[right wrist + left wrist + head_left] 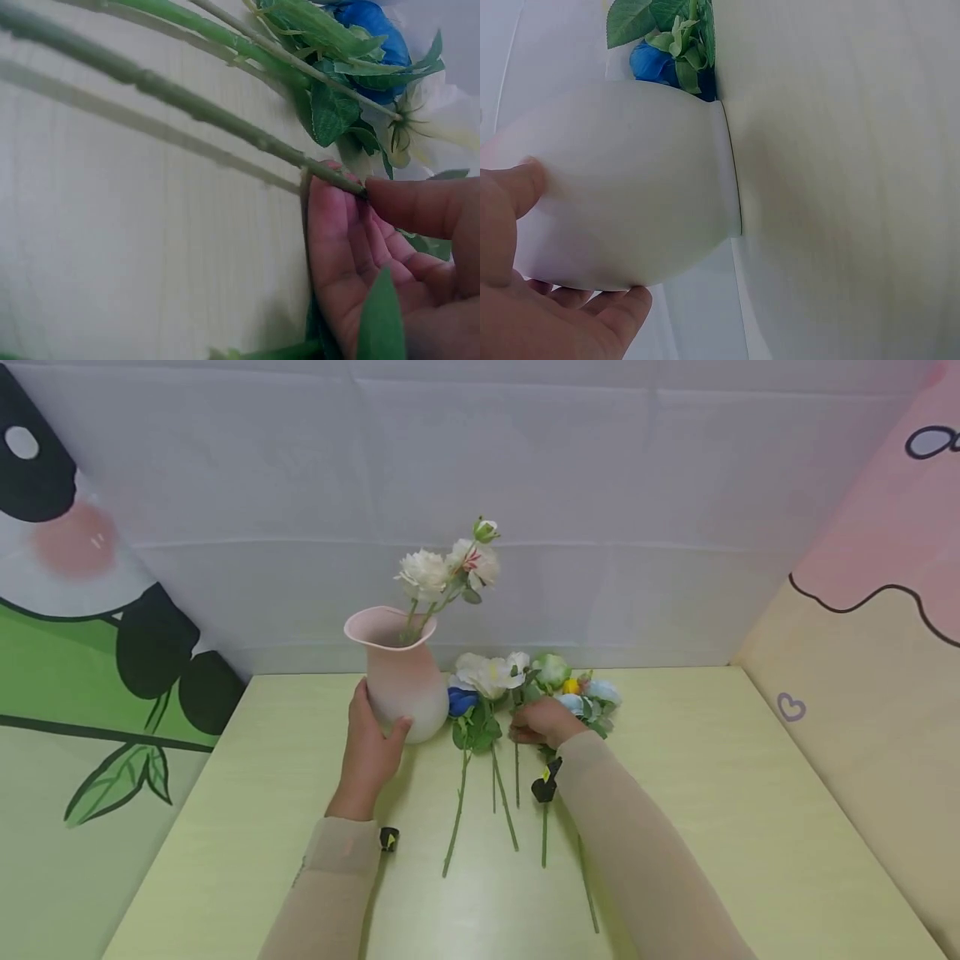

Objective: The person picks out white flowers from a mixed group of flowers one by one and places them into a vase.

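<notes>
Your left hand (pixel 375 747) clasps the pink-and-white vase (pixel 405 689), which stands on the worktop (pixel 292 752) and holds white flowers (pixel 423 575). Your right hand (pixel 547 722) pinches a green stem (pixel 225 122) between thumb and fingers, among loose flowers (pixel 486 675) lying just right of the vase, a blue bloom (pixel 462 701) nearest.

A creased cloth (pixel 570 468) hangs between cartoon panels (pixel 52 668) behind the table (pixel 720 793).

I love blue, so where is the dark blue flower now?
In the head view, the dark blue flower lies on the table, just right of the vase and beside a white flower.
</notes>
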Demonstrator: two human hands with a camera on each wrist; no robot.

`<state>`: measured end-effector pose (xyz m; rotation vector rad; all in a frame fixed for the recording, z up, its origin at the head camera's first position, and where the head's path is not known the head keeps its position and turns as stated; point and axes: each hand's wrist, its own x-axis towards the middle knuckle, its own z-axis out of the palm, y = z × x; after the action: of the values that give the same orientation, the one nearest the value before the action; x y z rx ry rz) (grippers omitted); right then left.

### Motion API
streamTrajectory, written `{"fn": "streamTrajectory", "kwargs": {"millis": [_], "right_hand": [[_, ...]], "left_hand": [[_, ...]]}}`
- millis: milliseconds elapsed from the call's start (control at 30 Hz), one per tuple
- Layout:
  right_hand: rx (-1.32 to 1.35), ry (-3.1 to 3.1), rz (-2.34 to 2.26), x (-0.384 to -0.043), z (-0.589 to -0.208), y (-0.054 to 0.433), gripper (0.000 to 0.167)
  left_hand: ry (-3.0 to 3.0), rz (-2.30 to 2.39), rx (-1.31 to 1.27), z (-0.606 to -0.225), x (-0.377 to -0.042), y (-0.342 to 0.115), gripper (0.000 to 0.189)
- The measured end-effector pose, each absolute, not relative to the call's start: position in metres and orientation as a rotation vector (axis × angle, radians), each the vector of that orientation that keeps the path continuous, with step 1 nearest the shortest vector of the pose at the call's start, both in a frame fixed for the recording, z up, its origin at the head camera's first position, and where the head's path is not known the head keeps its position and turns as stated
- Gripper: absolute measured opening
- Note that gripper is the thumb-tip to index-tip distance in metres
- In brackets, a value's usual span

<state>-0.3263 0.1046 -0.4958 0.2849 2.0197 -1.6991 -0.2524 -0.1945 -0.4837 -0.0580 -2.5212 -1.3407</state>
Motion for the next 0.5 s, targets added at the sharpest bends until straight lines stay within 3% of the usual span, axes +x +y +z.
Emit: {"fn": "streamTrajectory", "kwargs": {"millis": [367,500], "right_hand": [[0.242,2.072,-1.68,-0.3222,-0.4981,0.1005,0.033],[0.239,2.049,-1.695,-0.3188,-0.4927,0.0979,0.029]], "left_hand": [[-2.505,-1.34,-0.065,-0.4878,-0.254,-0.1959,0.092],[-2.493,-1.342,-0.074,-0.4871,-0.2539,-0.1952,0.091]]}}
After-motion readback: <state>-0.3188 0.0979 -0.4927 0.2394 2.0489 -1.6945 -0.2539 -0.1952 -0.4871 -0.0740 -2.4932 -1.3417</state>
